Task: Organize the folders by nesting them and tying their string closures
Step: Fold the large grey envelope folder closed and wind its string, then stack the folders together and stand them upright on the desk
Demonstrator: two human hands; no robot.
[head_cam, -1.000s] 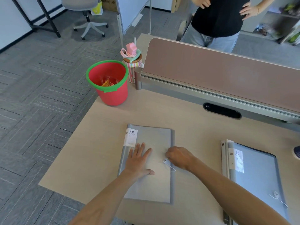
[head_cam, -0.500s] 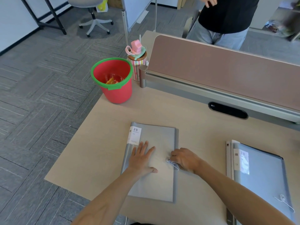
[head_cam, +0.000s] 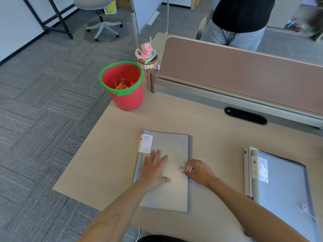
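From the head camera, a grey folder (head_cam: 164, 170) lies closed and flat on the pale tabletop (head_cam: 201, 123), its white "20 pockets" label at the far left corner and its small round closure button (head_cam: 181, 169) near the right edge. The likeliest slip from here is the thin string escaping the pinch before it is wound round the button, since it is too fine to make out clearly and the fingers work tight against the cover; a pull to the side could also drag the folder across the smooth tabletop if the pressing hand lets up. A second risk is that the wrap sits loose and comes undone when the folder is lifted. The left hand (head_cam: 153, 169) lies palm down on the folder's middle, fingers spread wide and pointing away, thumb out to the right, holding nothing and simply pinning the cover. The right hand (head_cam: 196, 171) comes in from the lower right with the wrist low over the folder's right edge, fingers curled narrow just beside the button; it seems to pinch the string end, though I cannot tell for sure. A second stack of folders (head_cam: 283, 186) rests well apart on the right, its own string closure (head_cam: 305, 207) hanging loose and not yet tied. A red bucket (head_cam: 125, 86) with a green rim stands at the far left corner of the tabletop.
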